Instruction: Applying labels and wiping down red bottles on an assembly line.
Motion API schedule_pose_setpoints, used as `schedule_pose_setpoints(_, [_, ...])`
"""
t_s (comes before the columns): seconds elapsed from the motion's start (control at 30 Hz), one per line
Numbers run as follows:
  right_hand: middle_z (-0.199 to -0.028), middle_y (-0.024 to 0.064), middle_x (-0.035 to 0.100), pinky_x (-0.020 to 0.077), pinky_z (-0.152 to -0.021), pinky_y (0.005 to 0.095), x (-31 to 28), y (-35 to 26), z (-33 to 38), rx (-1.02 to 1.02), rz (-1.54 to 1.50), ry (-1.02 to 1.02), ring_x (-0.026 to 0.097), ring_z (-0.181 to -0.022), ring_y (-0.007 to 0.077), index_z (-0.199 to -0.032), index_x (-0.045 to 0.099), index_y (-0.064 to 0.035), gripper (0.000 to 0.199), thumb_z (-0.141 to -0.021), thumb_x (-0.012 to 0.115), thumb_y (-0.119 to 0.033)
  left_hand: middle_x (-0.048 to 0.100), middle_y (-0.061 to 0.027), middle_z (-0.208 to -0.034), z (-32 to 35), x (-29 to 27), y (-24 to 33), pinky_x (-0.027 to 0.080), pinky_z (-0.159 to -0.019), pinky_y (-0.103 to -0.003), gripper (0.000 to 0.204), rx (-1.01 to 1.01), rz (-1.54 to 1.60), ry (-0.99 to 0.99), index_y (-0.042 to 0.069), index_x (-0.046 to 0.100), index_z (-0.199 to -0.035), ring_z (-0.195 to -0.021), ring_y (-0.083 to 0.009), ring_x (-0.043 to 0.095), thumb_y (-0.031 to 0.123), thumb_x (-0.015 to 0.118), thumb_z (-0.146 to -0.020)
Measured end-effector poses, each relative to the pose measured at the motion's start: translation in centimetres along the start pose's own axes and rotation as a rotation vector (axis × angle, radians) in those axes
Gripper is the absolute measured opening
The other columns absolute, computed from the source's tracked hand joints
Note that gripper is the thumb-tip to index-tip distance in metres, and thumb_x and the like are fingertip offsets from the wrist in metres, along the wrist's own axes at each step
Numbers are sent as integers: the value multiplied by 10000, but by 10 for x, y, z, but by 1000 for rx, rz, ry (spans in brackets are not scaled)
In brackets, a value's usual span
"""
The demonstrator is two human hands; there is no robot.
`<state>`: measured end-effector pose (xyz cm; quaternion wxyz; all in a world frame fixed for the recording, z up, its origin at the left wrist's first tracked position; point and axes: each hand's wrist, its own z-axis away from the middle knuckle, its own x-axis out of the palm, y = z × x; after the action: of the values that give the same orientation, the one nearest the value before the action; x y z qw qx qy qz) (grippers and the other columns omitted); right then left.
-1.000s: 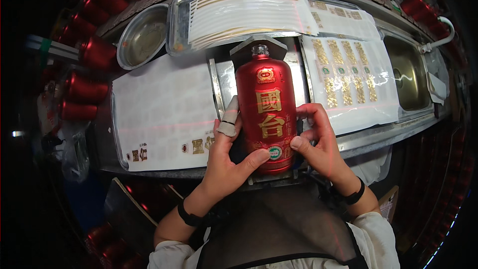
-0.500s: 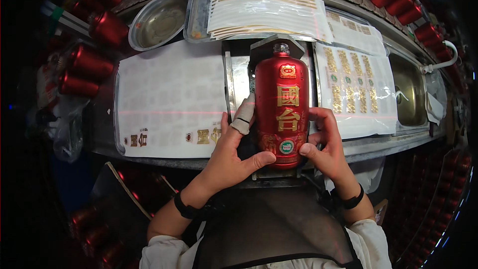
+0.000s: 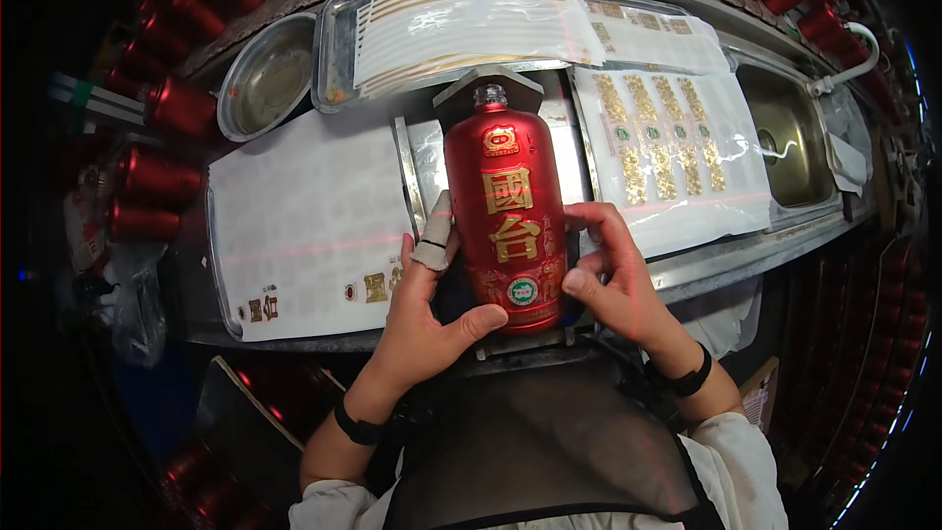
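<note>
1. Holding a red bottle (image 3: 505, 216) between both hands, we see it lying neck-away on a metal jig (image 3: 417, 172) at the bench middle.
2. Our left hand (image 3: 427, 319) cups its lower left side, thumb pressed across the base, forefinger wrapped in tape.
3. Our right hand (image 3: 613, 280) curls round its lower right side, thumb on the edge.
4. Label sheets (image 3: 677, 137) lie right; a round bowl (image 3: 265, 88) sits upper left.

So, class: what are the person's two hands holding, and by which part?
Both hands hold the red bottle by its lower body: the left hand on its left side, thumb across the base, the right hand on its right side.
</note>
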<state>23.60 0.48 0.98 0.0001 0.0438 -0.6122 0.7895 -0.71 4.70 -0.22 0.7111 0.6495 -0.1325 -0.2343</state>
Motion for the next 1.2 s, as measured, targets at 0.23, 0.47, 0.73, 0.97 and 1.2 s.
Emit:
schedule_pose_setpoints(0.23, [-1244, 92, 522, 403, -606, 196, -1, -1, 3, -22, 108, 9, 519, -841, 65, -1386, 451, -57, 788, -765, 848, -338, 434, -194, -1517, 0, 5, 4, -67, -1190, -530, 1093, -6, -30, 1, -20, 180, -1554, -1447, -305, 360, 423, 818, -784])
schedule_pose_setpoints(0.47, [-1192, 73, 550, 388, -572, 171, 5, -4, -5, 64, 87, 40, 496, -733, 3, -1342, 446, -33, 659, -817, 801, -213, 438, -197, -1459, -11, 21, 30, 207, -1187, -434, 1026, -70, 171, 169, -19, 194, -1550, -1344, -256, 466, 304, 821, -806])
schedule_pose_setpoints(0.73, [-1153, 69, 571, 410, -574, 170, 9, -5, -7, 11, 3, 86, 505, -641, 18, -1240, 514, -30, 466, -858, 744, -165, 398, -188, -1493, -13, 24, 25, 345, -1128, -388, 910, 42, 140, 117, -59, 185, -1538, -1364, -251, 437, 160, 760, -867])
schedule_pose_setpoints(0.97, [-990, 109, 628, 537, -688, 284, -40, -8, 13, 119, -475, 362, 636, -742, 148, -1135, 546, -13, 308, -895, 661, -168, 443, -187, -1506, 8, 8, 10, 44, -1190, -556, 888, 76, -58, 108, 28, 274, -1542, -1396, -297, 439, 317, 768, -864])
schedule_pose_setpoints(1.2, [-900, 135, 686, 519, -664, 312, 27, -56, 9, -509, 704, 118, 670, -765, 245, -1007, 653, -15, 274, -766, 779, 10, 389, -152, -1557, 13, 3, 11, 1, -1189, -563, 877, 52, -188, 70, 64, 283, -1551, -1482, -332, 283, 330, 758, -864])
